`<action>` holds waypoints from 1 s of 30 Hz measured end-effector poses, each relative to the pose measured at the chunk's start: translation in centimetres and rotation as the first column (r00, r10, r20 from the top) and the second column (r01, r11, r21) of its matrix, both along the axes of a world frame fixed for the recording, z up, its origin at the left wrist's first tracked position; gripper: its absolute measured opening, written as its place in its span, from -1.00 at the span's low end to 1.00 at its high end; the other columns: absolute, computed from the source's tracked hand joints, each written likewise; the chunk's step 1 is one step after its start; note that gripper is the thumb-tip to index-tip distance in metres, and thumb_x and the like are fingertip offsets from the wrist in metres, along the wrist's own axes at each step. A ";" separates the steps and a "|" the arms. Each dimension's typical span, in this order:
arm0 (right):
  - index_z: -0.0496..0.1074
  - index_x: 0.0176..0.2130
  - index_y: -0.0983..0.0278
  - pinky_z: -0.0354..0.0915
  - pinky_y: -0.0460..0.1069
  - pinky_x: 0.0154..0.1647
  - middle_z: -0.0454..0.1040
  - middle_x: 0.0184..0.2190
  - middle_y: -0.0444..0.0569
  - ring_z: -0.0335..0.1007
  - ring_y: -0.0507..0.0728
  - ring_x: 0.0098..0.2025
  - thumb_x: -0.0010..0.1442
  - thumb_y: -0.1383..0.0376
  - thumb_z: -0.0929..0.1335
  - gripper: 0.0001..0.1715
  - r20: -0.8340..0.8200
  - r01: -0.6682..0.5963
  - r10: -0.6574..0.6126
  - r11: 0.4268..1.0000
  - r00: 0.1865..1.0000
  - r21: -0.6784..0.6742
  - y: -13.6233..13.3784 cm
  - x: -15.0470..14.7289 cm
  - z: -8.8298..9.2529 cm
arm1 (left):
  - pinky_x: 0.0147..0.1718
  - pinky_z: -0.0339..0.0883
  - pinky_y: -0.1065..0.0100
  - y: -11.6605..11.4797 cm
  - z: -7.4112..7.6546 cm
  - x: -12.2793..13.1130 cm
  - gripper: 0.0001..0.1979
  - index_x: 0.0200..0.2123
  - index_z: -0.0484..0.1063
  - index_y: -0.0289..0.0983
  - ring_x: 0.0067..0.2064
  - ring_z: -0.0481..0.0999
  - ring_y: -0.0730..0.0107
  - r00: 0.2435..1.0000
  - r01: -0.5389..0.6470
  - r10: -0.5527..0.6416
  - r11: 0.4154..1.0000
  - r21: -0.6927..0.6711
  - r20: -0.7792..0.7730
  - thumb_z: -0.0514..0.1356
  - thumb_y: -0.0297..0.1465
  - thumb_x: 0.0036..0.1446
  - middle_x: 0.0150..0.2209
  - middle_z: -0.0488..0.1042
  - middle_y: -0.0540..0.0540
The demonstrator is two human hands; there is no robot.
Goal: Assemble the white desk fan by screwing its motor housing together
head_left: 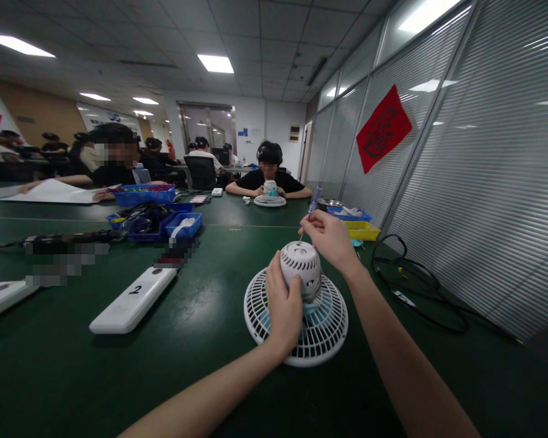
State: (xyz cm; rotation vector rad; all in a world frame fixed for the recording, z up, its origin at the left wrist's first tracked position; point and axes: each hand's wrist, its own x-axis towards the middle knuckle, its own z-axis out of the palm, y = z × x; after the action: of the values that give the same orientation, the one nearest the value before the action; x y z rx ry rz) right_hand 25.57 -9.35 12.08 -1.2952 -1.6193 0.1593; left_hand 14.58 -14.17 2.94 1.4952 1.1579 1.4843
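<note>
A white fan head (338,322) lies grille-down on the green table, its rounded motor housing (304,261) pointing up. Pale blue blades show through the grille slots. My left hand (285,304) is wrapped around the near left side of the housing. Above it, my right hand (329,234) pinches a screwdriver (315,199) with a clear, bluish handle. The screwdriver stands nearly upright, slightly tilted, and its shaft reaches down to the top of the housing. The tip's exact contact and any screw there are too small to make out.
Left of the fan lies a white device (134,301) marked 2. Behind it stand blue bins (153,194) with cables and parts. A yellow tray (363,230) and a black cable (420,286) are at the right. Across the table, a person (267,176) sits behind another fan (270,199).
</note>
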 end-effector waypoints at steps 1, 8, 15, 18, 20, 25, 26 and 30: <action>0.35 -0.42 0.27 0.29 -0.07 -0.48 0.54 -0.48 -0.03 0.48 0.08 -0.44 0.16 0.28 0.28 -0.86 0.003 0.004 -0.004 1.000 1.000 0.000 0.0 0.0 0.0 | 0.30 -0.16 0.13 0.0 0.0 0.0 -0.45 0.24 0.05 -0.26 0.33 0.02 0.24 1.000 0.000 0.000 1.000 0.001 -0.003 -0.04 -0.35 0.16 0.28 0.11 -0.19; 0.35 -0.41 0.27 0.30 -0.06 -0.47 0.55 -0.47 -0.03 0.47 0.08 -0.45 0.17 0.28 0.28 -0.86 0.017 0.014 -0.014 1.000 1.000 0.003 0.0 0.0 0.0 | 0.30 -0.14 0.15 0.1 0.0 0.1 -0.45 0.23 0.06 -0.25 0.33 0.04 0.24 1.000 -0.012 0.012 1.000 0.004 -0.014 -0.04 -0.35 0.16 0.27 0.13 -0.19; 0.36 -0.40 0.27 0.31 -0.06 -0.45 0.55 -0.47 -0.03 0.48 0.09 -0.44 0.17 0.28 0.28 -0.86 0.021 0.018 -0.018 1.000 1.000 0.000 -0.1 0.0 0.1 | 0.30 -0.15 0.13 0.0 -0.1 0.0 -0.45 0.23 0.05 -0.26 0.32 0.04 0.23 1.000 -0.003 0.003 1.000 0.011 -0.007 -0.03 -0.35 0.16 0.27 0.12 -0.20; 0.36 -0.41 0.27 0.31 -0.06 -0.44 0.55 -0.47 -0.02 0.50 0.10 -0.40 0.17 0.29 0.28 -0.86 0.025 0.014 -0.014 1.000 1.000 0.006 -0.1 0.0 0.0 | 0.30 -0.15 0.12 0.1 -0.2 0.0 -0.46 0.23 0.05 -0.25 0.32 0.04 0.24 1.000 -0.006 0.006 1.000 0.019 -0.003 -0.03 -0.36 0.16 0.27 0.12 -0.19; 0.36 -0.41 0.27 0.32 -0.06 -0.43 0.54 -0.47 -0.02 0.51 0.11 -0.38 0.17 0.29 0.28 -0.86 0.025 0.010 -0.010 1.000 1.000 0.011 -0.1 0.0 0.0 | 0.30 -0.14 0.12 0.1 -0.2 0.1 -0.46 0.23 0.06 -0.24 0.32 0.04 0.24 1.000 -0.006 0.006 1.000 0.014 -0.004 -0.03 -0.36 0.16 0.27 0.12 -0.19; 0.37 -0.40 0.27 0.32 -0.05 -0.44 0.55 -0.47 -0.03 0.50 0.11 -0.39 0.17 0.29 0.28 -0.86 0.033 0.013 -0.014 1.000 0.999 0.016 -0.1 0.0 0.1 | 0.29 -0.13 0.13 0.1 -0.1 0.0 -0.45 0.24 0.05 -0.24 0.32 0.04 0.24 1.000 -0.009 0.009 1.000 0.011 -0.009 -0.04 -0.36 0.16 0.27 0.12 -0.18; 0.37 -0.40 0.27 0.32 -0.05 -0.44 0.55 -0.47 -0.03 0.50 0.11 -0.39 0.17 0.28 0.28 -0.86 0.033 0.014 -0.014 1.000 0.999 0.015 -0.1 0.0 0.1 | 0.29 -0.13 0.13 0.1 -0.1 0.0 -0.45 0.24 0.06 -0.24 0.32 0.04 0.24 1.000 -0.010 0.010 1.000 0.013 -0.007 -0.04 -0.36 0.16 0.27 0.13 -0.18; 0.37 -0.41 0.27 0.30 -0.06 -0.45 0.55 -0.47 -0.03 0.49 0.10 -0.42 0.17 0.29 0.28 -0.86 0.036 0.020 -0.020 1.000 0.999 0.005 -0.2 0.0 0.1 | 0.30 -0.15 0.14 0.1 -0.1 0.1 -0.45 0.24 0.05 -0.26 0.32 0.04 0.24 1.000 -0.003 0.003 1.000 0.001 -0.005 -0.04 -0.35 0.16 0.27 0.12 -0.19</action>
State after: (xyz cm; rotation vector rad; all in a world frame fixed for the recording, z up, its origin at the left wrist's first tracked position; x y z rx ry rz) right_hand 25.57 -9.53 12.22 -1.3172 -1.6361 0.1205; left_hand 14.63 -14.09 2.84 1.4991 1.1627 1.4848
